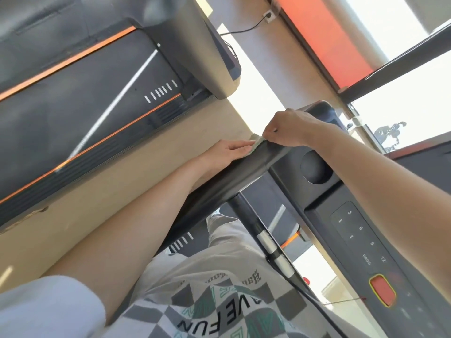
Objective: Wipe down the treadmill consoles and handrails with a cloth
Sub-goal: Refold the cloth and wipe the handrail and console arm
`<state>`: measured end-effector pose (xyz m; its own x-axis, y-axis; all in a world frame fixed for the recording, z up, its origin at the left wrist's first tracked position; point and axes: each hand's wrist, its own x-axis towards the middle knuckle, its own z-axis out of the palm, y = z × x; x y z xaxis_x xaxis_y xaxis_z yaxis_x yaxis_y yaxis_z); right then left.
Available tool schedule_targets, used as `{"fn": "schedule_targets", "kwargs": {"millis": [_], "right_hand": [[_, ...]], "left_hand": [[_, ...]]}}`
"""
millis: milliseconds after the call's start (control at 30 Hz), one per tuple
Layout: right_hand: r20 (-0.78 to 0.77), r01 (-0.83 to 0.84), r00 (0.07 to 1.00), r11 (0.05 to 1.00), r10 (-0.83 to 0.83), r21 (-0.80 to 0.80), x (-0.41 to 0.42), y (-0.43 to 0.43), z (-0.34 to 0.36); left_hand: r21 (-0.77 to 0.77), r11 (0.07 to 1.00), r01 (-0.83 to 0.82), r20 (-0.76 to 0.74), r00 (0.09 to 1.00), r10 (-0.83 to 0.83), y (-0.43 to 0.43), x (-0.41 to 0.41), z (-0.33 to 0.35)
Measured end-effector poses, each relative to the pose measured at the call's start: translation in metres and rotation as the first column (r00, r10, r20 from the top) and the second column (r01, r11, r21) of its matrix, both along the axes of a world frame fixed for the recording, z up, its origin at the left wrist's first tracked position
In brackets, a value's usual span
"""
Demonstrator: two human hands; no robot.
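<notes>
- Wiping seemed to be under way on the handrail (236,179) of the treadmill. A small pale cloth (255,142) lay on top of the dark rail, close to where it met the console (324,193).
- The right hand (290,128) had its fingers (269,133) curled narrowly, pinching the far edge of the cloth.
- The left hand (227,152) lay flat along the rail. Its fingers (241,148) were straight and together, their tips touching the near edge of the cloth without gripping it.
- Progress looked early to middling, as a judgement. The cloth sat at one end of the rail, and the long stretch behind the left fingers, toward the person, had no cloth on it. Whether that stretch had been cleaned could not be told.
- On the console, the keypad (358,232) and the red button (382,291), well to the wrist side of the right fingers, appeared left to do.
- A round recess (314,168) lay just behind the right fingers, beneath the wrist.
- A silver-banded grip bar (273,247) ran below the rail, on the person's side of the left fingers.
- A neighbouring treadmill (85,101) with orange stripes stood beyond the left fingers across a strip of floor (146,162), probably also waiting.
- Nothing lay on the rail ahead of either hand. Both forearms crossed rail and console, and the keys would likely need a light touch.
</notes>
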<state>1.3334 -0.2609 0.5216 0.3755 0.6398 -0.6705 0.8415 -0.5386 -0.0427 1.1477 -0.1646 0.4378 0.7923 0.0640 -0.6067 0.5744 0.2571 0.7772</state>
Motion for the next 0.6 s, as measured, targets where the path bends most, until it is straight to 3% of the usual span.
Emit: {"fn": "schedule_targets", "kwargs": {"millis": [133, 300, 433, 600], "right_hand": [[-0.075, -0.002, 0.997, 0.998, 0.007, 0.067, -0.014, -0.004, -0.005], [-0.102, -0.067, 0.989, 0.952, 0.102, 0.298, -0.045, -0.022, -0.012], [-0.039, -0.104, 0.987, 0.799, 0.158, 0.592, -0.078, -0.045, -0.028], [0.064, -0.023, 0.997, 0.591, -0.048, 0.806, -0.139, -0.079, -0.042]], "left_hand": [[-0.014, 0.999, -0.034, 0.000, 0.999, 0.034, 0.002, -0.024, -0.001], [0.082, 0.997, -0.017, 0.048, 0.999, 0.013, 0.003, -0.062, 0.004], [0.275, 0.961, -0.008, 0.086, 0.996, -0.016, 0.000, -0.093, 0.012], [0.634, 0.770, -0.072, 0.155, 0.987, -0.036, -0.013, -0.126, 0.020]]}}
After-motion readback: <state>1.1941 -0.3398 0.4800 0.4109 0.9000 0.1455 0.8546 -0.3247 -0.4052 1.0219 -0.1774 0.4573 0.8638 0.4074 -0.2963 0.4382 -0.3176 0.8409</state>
